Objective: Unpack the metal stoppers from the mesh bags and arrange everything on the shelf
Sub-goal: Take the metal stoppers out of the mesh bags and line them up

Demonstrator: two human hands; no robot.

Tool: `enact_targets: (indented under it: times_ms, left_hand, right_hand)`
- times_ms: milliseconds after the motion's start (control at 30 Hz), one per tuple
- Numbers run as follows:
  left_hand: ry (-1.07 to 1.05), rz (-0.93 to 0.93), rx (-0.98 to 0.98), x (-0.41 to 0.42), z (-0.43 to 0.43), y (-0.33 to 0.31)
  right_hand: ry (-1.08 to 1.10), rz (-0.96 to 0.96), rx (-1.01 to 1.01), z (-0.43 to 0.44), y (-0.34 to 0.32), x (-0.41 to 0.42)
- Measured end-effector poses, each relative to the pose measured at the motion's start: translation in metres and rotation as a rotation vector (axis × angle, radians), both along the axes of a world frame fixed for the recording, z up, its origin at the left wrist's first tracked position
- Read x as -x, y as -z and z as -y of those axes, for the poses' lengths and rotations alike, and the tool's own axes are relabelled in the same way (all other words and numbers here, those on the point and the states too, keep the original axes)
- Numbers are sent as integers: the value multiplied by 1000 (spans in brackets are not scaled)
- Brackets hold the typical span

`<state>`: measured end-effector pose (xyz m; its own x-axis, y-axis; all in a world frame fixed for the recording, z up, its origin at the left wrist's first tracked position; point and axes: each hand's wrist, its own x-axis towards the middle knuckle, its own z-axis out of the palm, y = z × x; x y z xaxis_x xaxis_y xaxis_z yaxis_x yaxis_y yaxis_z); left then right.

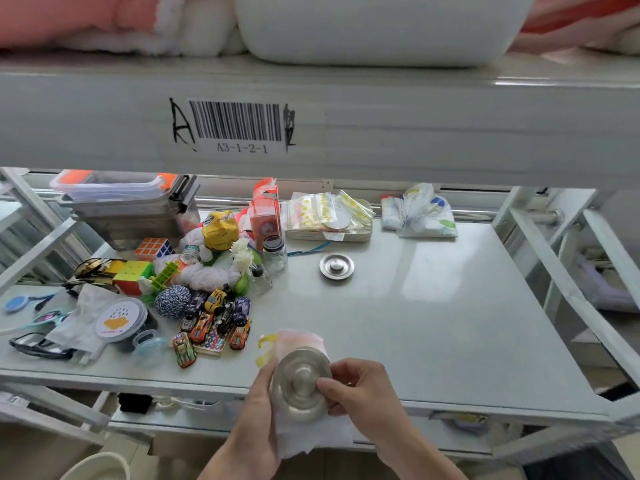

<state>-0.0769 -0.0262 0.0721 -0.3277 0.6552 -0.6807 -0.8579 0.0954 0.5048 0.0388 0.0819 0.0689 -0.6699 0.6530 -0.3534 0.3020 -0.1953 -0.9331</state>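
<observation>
A round metal stopper (pixel 300 382) with a raised centre knob is held over the shelf's front edge, flat face toward me. My left hand (pixel 258 410) grips its left rim together with a white mesh bag (pixel 311 434) that hangs below it. My right hand (pixel 360 389) pinches the stopper's right rim. A pale pink and yellow mesh bag (pixel 294 339) lies on the shelf just behind the stopper. A second metal stopper (pixel 336 266) rests alone on the grey shelf surface (pixel 433 306), farther back near the middle.
The shelf's left half holds toy cars (pixel 214 320), puzzle cubes (pixel 152 247), yarn balls (pixel 172 301), small glass jars (pixel 274 252), glasses and a clear lidded bin (pixel 124 206). Packets on a tray (pixel 329 216) and a folded printed cloth (pixel 419 211) lie at the back. A shelf beam with a barcode label (pixel 239 123) hangs overhead.
</observation>
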Motion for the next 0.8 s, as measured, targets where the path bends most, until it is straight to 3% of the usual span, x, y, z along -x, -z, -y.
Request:
enact_targets:
  times_ms: [133,300,400,533,667,800]
  left_hand:
    - [1,-23,-50,5,3,7]
    - [-110,-297,82,9,7,24]
    - [-177,-236,105,12,11,25]
    - [-204,-267,126,14,23,26]
    - [-250,-283,141,20,32,31]
    - [-263,-302,157,24,36,34]
  right_hand:
    - [-17,-86,206,-5,3,0]
    - [-111,-139,349,-9,10,7]
    - [61,-147,403,-29,17,23]
    - [434,-22,278,-85,36,53]
    - [555,193,105,-108,52,75]
    - [570,265,64,-112,62,92]
